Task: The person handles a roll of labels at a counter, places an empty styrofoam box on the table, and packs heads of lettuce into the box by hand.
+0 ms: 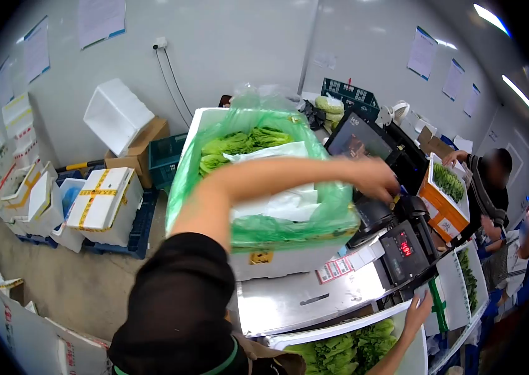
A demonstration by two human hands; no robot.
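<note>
My left arm, in a black sleeve, reaches across a white foam box [277, 261] lined with a green bag [264, 231], with leafy greens [246, 142] and white paper [277, 203] inside. My left hand [376, 179] is over the black printer and scale equipment, its fingers bent and blurred; whether they hold anything is unclear. At the lower right, my right hand [418, 312] has its fingers apart, beside a white box with green tape [439, 306]. Below lies an open foam box of lettuce [346, 350]. Printed labels [336, 269] rest on the metal scale plate [305, 300].
A co-worker [493, 187] at the right handles an orange-sided box of greens [443, 197]. A touch screen [361, 137] stands behind the scale display [405, 245]. At the left, white foam boxes [105, 200] stand on blue pallets [146, 219], near a cardboard box [146, 140].
</note>
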